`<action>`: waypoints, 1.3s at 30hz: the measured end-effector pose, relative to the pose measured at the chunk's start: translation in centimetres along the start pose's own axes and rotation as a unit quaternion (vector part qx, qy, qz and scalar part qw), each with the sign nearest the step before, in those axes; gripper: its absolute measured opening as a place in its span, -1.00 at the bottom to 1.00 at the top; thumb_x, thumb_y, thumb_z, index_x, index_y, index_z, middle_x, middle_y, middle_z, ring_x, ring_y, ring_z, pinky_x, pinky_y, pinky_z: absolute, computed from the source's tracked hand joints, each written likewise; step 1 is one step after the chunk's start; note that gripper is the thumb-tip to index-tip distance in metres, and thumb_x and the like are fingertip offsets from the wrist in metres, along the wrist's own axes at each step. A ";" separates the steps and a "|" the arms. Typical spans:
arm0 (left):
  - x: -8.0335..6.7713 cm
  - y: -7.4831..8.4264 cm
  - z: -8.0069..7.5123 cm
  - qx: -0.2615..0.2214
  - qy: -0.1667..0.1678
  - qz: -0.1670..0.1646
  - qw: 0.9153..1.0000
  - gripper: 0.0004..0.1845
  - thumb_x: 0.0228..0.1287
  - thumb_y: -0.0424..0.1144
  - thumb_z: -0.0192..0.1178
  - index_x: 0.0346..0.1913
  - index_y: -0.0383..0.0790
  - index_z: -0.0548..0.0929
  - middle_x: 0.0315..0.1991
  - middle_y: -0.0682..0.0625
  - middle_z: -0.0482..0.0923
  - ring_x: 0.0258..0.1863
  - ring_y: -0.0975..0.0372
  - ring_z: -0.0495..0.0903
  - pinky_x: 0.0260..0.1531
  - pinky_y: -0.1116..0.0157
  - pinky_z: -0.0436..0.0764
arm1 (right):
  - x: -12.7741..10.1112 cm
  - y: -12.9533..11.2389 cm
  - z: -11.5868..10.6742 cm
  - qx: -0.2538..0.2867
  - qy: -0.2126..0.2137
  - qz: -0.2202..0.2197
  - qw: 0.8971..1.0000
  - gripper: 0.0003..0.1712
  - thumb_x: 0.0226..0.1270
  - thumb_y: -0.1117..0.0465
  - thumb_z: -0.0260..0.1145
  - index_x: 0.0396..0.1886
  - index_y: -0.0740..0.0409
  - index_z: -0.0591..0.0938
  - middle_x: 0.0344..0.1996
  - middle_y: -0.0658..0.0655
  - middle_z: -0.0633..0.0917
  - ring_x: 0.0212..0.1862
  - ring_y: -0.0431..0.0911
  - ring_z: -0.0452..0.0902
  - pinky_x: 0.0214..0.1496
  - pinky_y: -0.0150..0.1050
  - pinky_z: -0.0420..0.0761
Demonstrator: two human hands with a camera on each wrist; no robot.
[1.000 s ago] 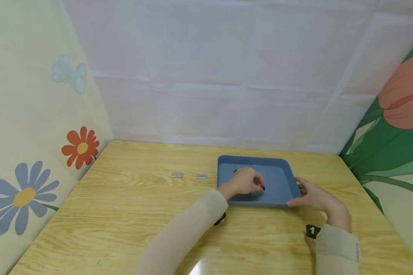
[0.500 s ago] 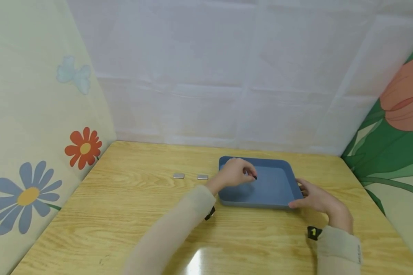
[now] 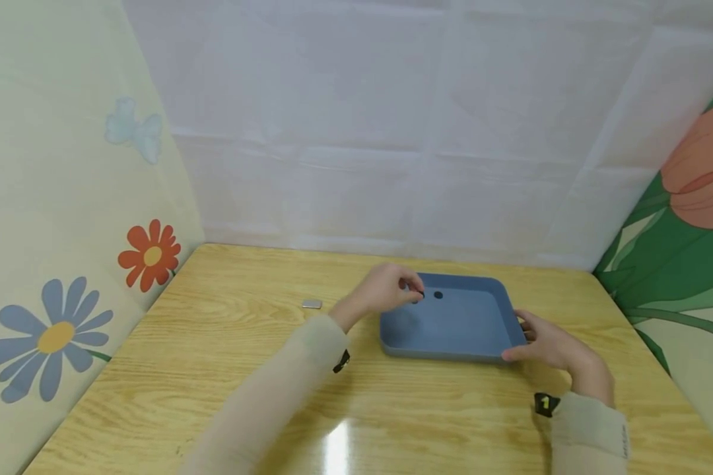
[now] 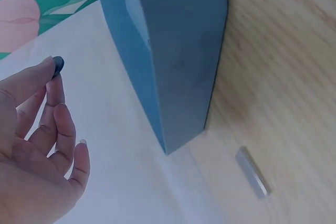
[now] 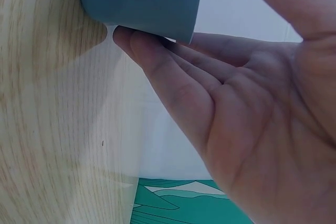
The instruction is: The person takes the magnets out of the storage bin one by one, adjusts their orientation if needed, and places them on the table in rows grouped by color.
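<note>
Between thumb and fingertips my left hand [image 3: 383,289] pinches a small dark disc [image 4: 59,65], held over the left part of a shallow blue tray [image 3: 457,340]. Inside the tray lie a black disc [image 3: 438,295] and another black disc [image 3: 414,302] partly beside the fingertips. At the tray's front right corner, my right hand [image 3: 549,343] holds on, thumb at the front wall and fingers along the right side. In the right wrist view, its fingers [image 5: 173,82] touch the tray wall [image 5: 142,1] from outside.
A small silver block [image 3: 311,304] lies on the wooden table [image 3: 440,415] left of the tray. The left wrist view shows a silver block [image 4: 253,172] near the tray wall. A white cloth [image 3: 392,132] hangs behind the table, with flower-printed panels on both sides.
My left hand has moved left from the tray's middle to its left side, still pinching the disc. A black disc in the tray has come into sight. The right hand stays put.
</note>
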State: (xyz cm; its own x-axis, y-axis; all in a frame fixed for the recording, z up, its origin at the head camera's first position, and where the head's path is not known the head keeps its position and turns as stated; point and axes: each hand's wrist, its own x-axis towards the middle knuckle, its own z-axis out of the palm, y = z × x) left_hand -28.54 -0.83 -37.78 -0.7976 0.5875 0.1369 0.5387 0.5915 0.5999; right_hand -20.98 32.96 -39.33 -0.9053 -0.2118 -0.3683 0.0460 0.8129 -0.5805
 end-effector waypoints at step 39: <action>-8.4 -6.2 -1.6 -0.026 0.011 -0.043 0.999 -0.96 0.33 -0.20 0.42 -0.25 -0.05 0.83 -0.26 0.12 0.80 -0.34 0.38 0.57 -0.27 0.41 0.56 | 0.2 0.1 -0.1 0.004 -0.011 -0.002 1.000 0.35 0.29 -0.17 0.49 0.63 0.44 -0.15 0.44 0.72 0.20 0.42 0.58 0.22 0.29 0.36 0.49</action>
State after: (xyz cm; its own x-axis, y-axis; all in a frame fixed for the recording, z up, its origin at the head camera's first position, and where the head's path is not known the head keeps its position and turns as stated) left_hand -25.62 -10.29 -41.42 -0.8464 0.5228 0.1010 0.4538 0.6091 0.6505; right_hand -21.17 33.10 -39.37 -0.8961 -0.2260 -0.3821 0.0468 0.8078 -0.5876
